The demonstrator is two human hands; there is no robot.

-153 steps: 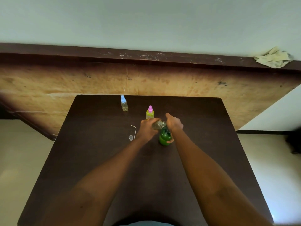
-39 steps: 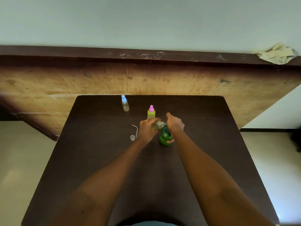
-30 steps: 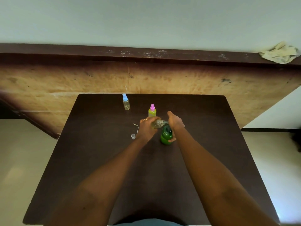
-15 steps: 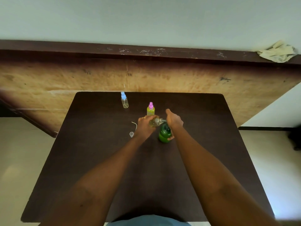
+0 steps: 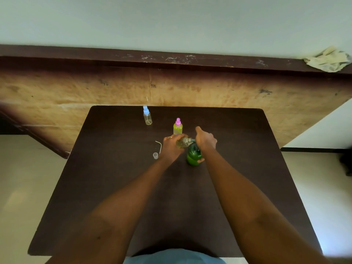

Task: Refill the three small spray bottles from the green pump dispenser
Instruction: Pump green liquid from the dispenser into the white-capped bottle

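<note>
head view, looking down over a dark brown table (image 5: 114,187), both bare forearms reaching into centre frame.

left hand (image 5: 171,147), centre frame: fingers curled round a small clear bottle (image 5: 183,142), held off the table and tilted, its open end toward the pump. pale yellowish liquid shows inside. a ring shows on one finger.

right hand (image 5: 205,141), just right of centre: sits over the top of the green pump dispenser (image 5: 194,156), covering the pump head. the thumb wraps low on the green body, so the hand grips it. one finger sticks out toward the upper part of the frame. the dispenser stands upright on the table, touching the clear bottle at the spout; the exact contact is hidden by the hands.

pink-capped bottle (image 5: 178,127): upright, just above the left hand in the frame, filled yellow-green, cap on.

blue-capped bottle (image 5: 147,116): upright, upper left of the hands near the table's far edge, well apart from them, mostly clear with a little liquid at the bottom.

left of the left hand: a small clear cap (image 5: 155,155) and a thin bent tube (image 5: 159,145) lying on the table, close together.

behind the table: a worn plywood panel (image 5: 57,96) under a dark ledge (image 5: 95,58). a crumpled pale cloth (image 5: 329,59) lies on the ledge, upper right of the frame.
</note>
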